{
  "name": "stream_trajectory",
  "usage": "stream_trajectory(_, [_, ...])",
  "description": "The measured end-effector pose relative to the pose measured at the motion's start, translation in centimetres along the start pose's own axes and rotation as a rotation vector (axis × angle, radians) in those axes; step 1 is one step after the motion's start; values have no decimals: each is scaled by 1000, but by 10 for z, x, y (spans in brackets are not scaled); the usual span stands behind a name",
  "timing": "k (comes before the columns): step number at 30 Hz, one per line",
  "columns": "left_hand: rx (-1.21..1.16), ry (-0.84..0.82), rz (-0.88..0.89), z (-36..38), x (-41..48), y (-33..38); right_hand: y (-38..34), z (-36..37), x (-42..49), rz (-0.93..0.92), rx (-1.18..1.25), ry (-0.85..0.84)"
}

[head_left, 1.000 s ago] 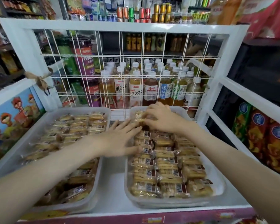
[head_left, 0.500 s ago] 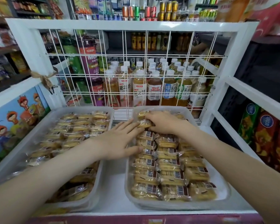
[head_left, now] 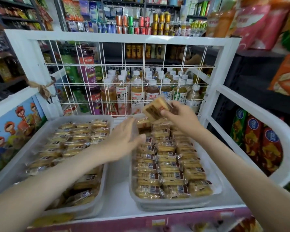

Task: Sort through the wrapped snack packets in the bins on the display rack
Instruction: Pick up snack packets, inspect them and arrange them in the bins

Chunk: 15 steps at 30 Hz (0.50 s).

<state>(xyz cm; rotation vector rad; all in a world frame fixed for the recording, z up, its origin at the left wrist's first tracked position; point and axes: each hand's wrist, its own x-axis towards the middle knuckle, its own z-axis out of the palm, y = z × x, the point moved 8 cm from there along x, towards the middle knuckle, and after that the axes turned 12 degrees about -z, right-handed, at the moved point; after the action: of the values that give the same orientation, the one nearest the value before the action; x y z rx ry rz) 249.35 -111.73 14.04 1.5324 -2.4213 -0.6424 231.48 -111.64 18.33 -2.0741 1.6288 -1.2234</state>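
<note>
While the right hand point(head_left: 182, 120) pinches one wrapped snack packet point(head_left: 156, 108) | left hand point(head_left: 124, 141) fingers spread | two packet-filled bins: left bin point(head_left: 88, 210), right bin point(head_left: 174, 204)

Snack packets point(head_left: 167, 180) were sealed in glossy, crinkled clear plastic film and kept in matt, translucent plastic bins point(head_left: 174, 205). The wire grid point(head_left: 124, 65) was coated in smooth white paint. Shiny metal cans point(head_left: 161, 22) were seen behind.
</note>
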Motion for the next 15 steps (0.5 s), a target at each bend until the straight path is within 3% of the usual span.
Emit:
stream_trajectory(6, [-540, 236, -68, -32, -49, 18, -46, 9, -69, 72, 460, -6])
stream_trajectory(9, [-741, 308, -71, -26, -90, 18, -65, 11, -111, 90, 551, -22])
stream_trajectory(12, [-826, 305, -151, -4, -131, 14, -69, 4, -158, 117, 476, 17])
stream_trajectory(15, [-767, 289, -211, 25, -172, 16, -82, -7, -205, -26, 293, 113])
